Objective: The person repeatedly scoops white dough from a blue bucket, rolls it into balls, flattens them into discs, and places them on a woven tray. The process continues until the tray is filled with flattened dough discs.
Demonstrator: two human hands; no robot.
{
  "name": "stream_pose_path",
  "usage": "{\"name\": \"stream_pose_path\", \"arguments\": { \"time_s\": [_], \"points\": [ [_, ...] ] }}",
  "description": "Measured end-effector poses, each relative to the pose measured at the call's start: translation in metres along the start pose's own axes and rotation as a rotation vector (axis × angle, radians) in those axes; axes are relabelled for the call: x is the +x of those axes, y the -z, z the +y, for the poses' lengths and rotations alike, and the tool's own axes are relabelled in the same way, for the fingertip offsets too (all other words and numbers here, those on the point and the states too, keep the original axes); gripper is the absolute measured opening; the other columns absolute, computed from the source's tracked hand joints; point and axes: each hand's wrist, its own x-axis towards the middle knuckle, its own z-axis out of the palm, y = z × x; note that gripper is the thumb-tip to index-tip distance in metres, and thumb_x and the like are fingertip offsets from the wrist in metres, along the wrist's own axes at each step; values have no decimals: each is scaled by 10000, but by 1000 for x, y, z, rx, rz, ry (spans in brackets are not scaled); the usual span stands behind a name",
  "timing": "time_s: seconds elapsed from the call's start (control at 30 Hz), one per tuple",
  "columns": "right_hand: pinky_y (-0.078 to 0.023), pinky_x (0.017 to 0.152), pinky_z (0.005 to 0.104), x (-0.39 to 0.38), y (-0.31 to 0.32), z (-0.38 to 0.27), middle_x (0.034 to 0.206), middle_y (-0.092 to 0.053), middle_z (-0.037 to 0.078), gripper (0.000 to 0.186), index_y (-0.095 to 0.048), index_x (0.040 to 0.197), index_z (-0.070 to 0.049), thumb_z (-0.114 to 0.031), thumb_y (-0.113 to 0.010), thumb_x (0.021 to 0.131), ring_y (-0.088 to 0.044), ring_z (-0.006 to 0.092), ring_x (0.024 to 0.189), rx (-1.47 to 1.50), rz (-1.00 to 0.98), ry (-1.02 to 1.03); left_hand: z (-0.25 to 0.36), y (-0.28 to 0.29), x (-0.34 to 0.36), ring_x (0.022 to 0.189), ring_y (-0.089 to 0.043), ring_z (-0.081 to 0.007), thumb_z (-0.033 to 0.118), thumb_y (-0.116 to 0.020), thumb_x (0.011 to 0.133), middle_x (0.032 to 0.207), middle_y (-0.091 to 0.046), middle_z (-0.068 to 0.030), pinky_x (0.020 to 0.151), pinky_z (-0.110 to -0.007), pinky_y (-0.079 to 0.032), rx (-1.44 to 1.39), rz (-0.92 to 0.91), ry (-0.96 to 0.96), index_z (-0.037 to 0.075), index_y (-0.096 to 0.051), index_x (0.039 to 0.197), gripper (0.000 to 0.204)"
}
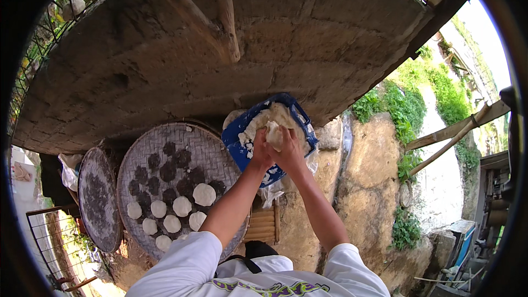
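Note:
Both arms reach forward over a blue plastic basin (235, 151) that holds a pale, crumbly dough-like mass (286, 113). Above it, a whitish lump of dough (274, 135) sits pressed between my two hands. My left hand (263, 155) closes on the lump from the left, while my right hand (290, 153) wraps it from the right. Left of the basin lies a large round woven tray (146, 151). Several round white dough cakes (182, 206) rest on its near half, with dark round marks farther up. My left forearm hides part of the tray.
A second round woven tray (91, 209) stands tilted at the far left. Ahead rises a brown concrete wall (264, 71) with wooden poles (226, 16) against it. Bamboo slats (261, 225) show below the basin. Rock ground (366, 176) and green plants (404, 104) are at right.

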Motion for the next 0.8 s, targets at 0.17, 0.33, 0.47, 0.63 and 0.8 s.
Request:
{"name": "stream_pose_path", "arguments": {
  "time_s": [0.17,0.33,0.47,0.63,0.8],
  "points": [
    [-519,922,506,2,16,-23,1344,-589,206,624,-617,1390,-132,-479,-693,877,-638,407,1128,-287,-32,98,-4,-7,3,1185,-644,-284,568,-387,1043,1340,-628,-104,985,-455,-547,-170,178,115,152,-566,1376,562],
    [-453,1019,463,40,23,1,1277,-648,196,642,-675,1325,-92,-583,-622,915,-630,355,1168,-18,-87,6,-4,-15,3,1247,-619,-291,632,-267,1058,1445,-563,-90,1009,-503,-530,-146,29,237,186,-491,1455,637],
    [-512,937,416,45,-6,39,1157,-697,144,570,-654,1301,-71,-540,-544,995,-652,241,1120,758,-225,-596,7,-33,6,1311,-570,-308,745,-207,1011,1471,-552,-70,1053,-574,-459,12,279,271,213,-512,1455,757],
    [-581,850,435,10,-41,38,1196,-678,100,375,-587,1307,-137,-398,-487,1058,-694,248,1011,1581,172,-857,3,-55,-16,1328,-532,-265,812,-300,953,1446,-556,-77,1102,-602,-365,425,684,182,225,-509,1460,803],
    [-519,925,333,-30,-27,-32,1177,-667,119,490,-473,1455,-35,-351,-488,1082,-650,204,1056,944,570,-481,2,-64,-57,1194,-630,-247,684,-426,1008,1275,-654,-77,1043,-459,-481,76,333,-8,168,-577,1380,653]
  ]
}}
